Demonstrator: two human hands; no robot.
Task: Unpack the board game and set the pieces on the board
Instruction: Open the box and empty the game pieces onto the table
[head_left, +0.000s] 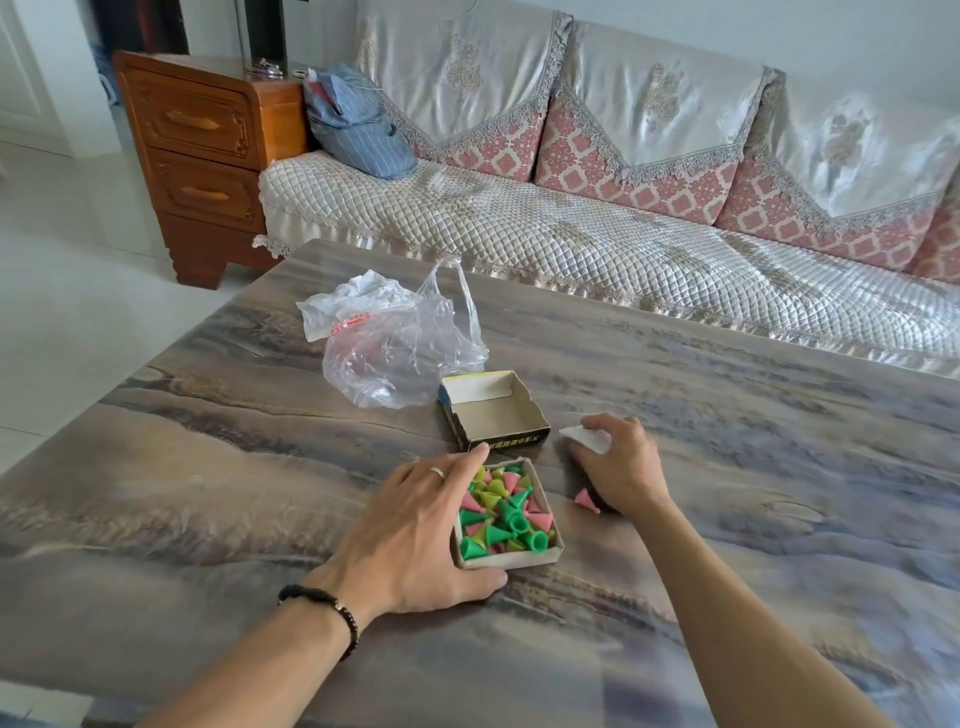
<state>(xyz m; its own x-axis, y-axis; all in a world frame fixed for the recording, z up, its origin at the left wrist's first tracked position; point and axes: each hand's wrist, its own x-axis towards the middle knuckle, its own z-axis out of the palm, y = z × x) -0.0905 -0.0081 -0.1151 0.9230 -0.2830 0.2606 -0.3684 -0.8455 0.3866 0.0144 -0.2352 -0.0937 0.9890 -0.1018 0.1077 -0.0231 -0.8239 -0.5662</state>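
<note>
The right hand (621, 467) covers most of a white sheet (584, 435). The lid's (493, 410) print is too small to read. The left hand (415, 530) hides the tray's (511, 556) left wall.

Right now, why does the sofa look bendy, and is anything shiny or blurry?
Head view: the wide lens bows the sofa and the table edge; daylight puts a pale sheen on the tabletop and bright glints on the bag; the cones in the box look sharp, while the right hand and the white paper it holds look slightly soft.
</note>
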